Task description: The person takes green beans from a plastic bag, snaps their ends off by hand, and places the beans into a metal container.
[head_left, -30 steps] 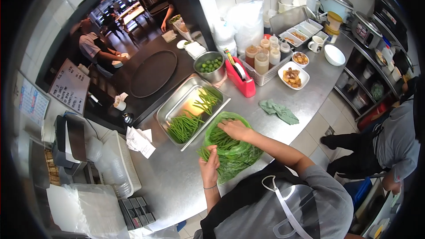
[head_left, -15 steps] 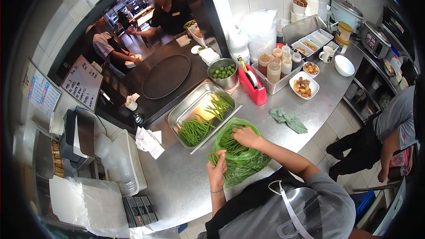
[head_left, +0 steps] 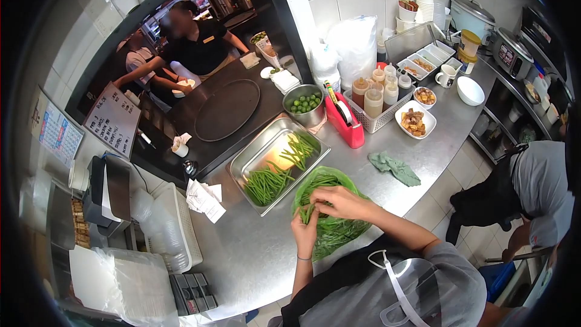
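Observation:
A green plastic bag [head_left: 339, 239] full of green beans [head_left: 327, 180] stands with its mouth spread at the counter's front edge. Above that mouth my two hands meet. My left hand [head_left: 304, 230] is closed round a few green beans that poke up between its fingers. With bent fingers, my right hand [head_left: 336, 201] pinches at the same beans; its fingertips are partly hidden. Just beyond the bag lies a steel tray [head_left: 261, 211] with two piles of green beans [head_left: 266, 185], one left and one right.
Behind the tray are a pot of small green limes [head_left: 304, 102] and a red tape dispenser [head_left: 346, 122]. A green cloth [head_left: 393, 168], sauce bottles [head_left: 375, 94] and a bowl of browned pieces [head_left: 416, 120] sit to the right. Paper slips [head_left: 204, 200] lie left. Co-workers stand beyond the hatch and at right.
My right hand has come up out of the bag and moved left to meet my left hand. Beyond the hatch, a person has leaned across leftward; the co-worker at right has bent down.

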Demonstrator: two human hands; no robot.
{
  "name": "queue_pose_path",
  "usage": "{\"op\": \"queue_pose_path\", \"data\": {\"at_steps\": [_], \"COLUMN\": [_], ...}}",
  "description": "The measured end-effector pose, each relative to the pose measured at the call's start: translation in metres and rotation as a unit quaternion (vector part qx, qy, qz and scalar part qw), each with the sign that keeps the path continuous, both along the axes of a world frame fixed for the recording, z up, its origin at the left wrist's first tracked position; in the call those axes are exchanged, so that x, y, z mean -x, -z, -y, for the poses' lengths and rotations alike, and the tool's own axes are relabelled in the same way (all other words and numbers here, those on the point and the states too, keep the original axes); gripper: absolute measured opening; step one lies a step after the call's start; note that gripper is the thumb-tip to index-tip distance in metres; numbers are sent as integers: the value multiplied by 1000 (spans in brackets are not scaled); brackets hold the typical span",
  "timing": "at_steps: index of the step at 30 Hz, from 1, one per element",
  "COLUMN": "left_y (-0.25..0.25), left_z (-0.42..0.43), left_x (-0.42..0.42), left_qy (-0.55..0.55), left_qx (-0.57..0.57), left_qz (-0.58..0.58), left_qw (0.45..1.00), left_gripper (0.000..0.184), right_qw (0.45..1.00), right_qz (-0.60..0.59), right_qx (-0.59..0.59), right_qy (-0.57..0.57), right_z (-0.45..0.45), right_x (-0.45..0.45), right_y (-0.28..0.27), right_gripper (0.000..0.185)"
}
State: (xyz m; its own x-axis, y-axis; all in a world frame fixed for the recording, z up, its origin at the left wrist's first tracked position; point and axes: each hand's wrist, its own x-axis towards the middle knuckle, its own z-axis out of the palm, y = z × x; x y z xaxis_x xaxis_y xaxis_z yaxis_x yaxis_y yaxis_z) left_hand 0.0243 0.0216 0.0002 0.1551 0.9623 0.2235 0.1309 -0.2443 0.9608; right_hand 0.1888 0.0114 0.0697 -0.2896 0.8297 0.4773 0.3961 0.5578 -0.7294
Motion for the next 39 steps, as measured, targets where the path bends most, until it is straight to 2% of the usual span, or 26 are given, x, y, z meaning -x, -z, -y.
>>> {"op": "queue_pose_path", "data": {"at_steps": [3, 5, 12, 15, 17, 18, 20, 21, 23, 24, 25, 26, 27, 30, 31, 32, 33, 39], "left_y": [-18, -22, -32, -26, -23, -26, -26, -23, -16, -13, -12, -12, -13, -16, -16, -16, -16, -15], "left_z": [3, 3, 5, 7, 10, 14, 15, 15, 13, 10, 9, 8, 7, 4, 5, 5, 5, 2], "left_x": [-1, 1, 2, -2, -6, -8, -9, -9, -7, -4, -2, 0, 2, 3, 2, 2, 2, 4], "left_qy": [-34, -52, -53, -45, -39, -34, -31, -41, -50, -58, -66, -67, -68, -78, -83, -83, -83, -89], "left_qx": [-47, -59, -87, -90, -89, -75, -61, -39, -16, -1, 12, 12, 2, 3, 16, 18, 20, 6], "left_qz": [-42, -62, -123, -117, -108, -112, -116, -93, -68, -52, -36, -35, -32, -5, 17, 17, 38, 71], "left_qw": [997, 995, 987, 988, 989, 990, 991, 994, 996, 997, 997, 997, 997, 997, 996, 996, 996, 993], "left_gripper": [13, 13, 14, 14, 14, 13, 13, 12, 12, 12, 12, 12, 12, 12, 13, 13, 13, 13], "right_qw": [998, 987, 969, 978, 995, 995, 960, 960, 983, 983, 978, 942, 942, 964, 989, 986, 975, 960], "right_qz": [51, 143, 217, 149, -10, -10, -179, -179, -45, -44, 117, 274, 275, 225, 112, -6, -5, -126], "right_qx": [16, -25, -29, -68, 33, 33, 211, 211, 147, 147, 80, 9, 7, -7, 78, 163, 219, 252], "right_qy": [32, 74, 111, 131, 91, 91, 39, 39, 103, 103, 152, 195, 194, 139, 58, -23, -46, 0], "right_z": [2, 2, 0, -4, -8, -9, -14, -16, -19, -20, -20, -19, -17, -12, -12, -12, -11, -19], "right_x": [-11, -17, -20, -10, -2, 1, 4, 3, -3, -8, -12, -14, -12, -8, -6, -4, -5, -8], "right_y": [0, 4, 5, 2, 15, 20, 29, 33, 43, 55, 65, 76, 73, 62, 56, 50, 36, 55], "right_gripper": [10, 11, 12, 8, 5, 5, 4, 4, 8, 8, 10, 12, 12, 17, 19, 21, 22, 14]}}
